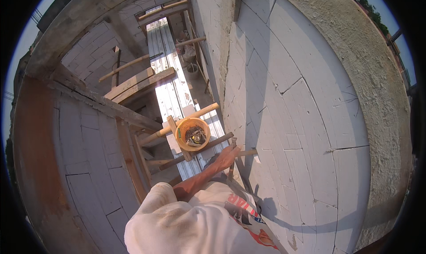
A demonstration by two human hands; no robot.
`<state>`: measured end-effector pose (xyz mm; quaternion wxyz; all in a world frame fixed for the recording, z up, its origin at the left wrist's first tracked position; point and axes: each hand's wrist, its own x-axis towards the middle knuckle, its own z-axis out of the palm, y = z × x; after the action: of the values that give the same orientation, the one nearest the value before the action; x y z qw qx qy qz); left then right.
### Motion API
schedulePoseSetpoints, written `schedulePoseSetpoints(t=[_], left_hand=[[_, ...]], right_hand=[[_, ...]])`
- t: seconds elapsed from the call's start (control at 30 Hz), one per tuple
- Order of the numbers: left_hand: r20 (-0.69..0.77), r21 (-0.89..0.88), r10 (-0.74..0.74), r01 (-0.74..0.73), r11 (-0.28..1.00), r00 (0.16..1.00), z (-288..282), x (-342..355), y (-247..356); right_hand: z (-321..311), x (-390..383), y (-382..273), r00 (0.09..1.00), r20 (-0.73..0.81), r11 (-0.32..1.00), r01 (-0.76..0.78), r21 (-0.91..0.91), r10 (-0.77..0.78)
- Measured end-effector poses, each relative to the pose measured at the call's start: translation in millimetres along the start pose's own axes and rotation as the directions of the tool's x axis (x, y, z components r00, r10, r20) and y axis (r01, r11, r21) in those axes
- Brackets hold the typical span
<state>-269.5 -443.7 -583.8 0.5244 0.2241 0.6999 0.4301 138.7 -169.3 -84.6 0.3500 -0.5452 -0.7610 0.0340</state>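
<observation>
My left hand reaches across in front of my white shirt, its fingers closed around what looks like a hammer. The tool is upright, its short head above the hand and its dark handle below, close to the white block wall. Just left of the hand, a yellow bucket stands on the scaffold, with a dark jumble of small things inside that I cannot make out singly. My right hand is out of sight.
Metal planking runs away ahead, crossed by bamboo poles and wooden beams. Gaps drop away left of it. A rough concrete column borders the wall at right; another block wall rises at left. A dark bucket sits lower down.
</observation>
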Motion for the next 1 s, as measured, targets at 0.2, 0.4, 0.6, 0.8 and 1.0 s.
schedulePoseSetpoints(t=[0.2,0.4,0.6,0.8,1.0], left_hand=[[-0.076,-0.058,0.136,-0.141,0.988,0.988,-20,14,-10],[-0.070,-0.094,0.227,-0.233,0.968,0.971,-27,-37,55],[-0.005,-0.060,0.108,-0.108,0.992,0.994,-12,-60,50],[0.060,0.047,0.138,-0.141,0.989,0.989,0,-84,69],[0.080,0.162,0.085,-0.097,0.982,0.993,21,-68,61]], right_hand=[[-9,-25,8,0.881,-0.367,0.935,0.192,-0.299,-0.298],[33,-9,61,0.789,-0.421,0.672,-0.014,-0.741,-0.448],[45,-15,48,0.668,-0.509,0.680,-0.005,-0.733,-0.543],[47,-17,38,0.662,-0.518,0.676,-0.022,-0.736,-0.542],[31,-32,25,0.669,-0.521,0.661,-0.058,-0.748,-0.530]])
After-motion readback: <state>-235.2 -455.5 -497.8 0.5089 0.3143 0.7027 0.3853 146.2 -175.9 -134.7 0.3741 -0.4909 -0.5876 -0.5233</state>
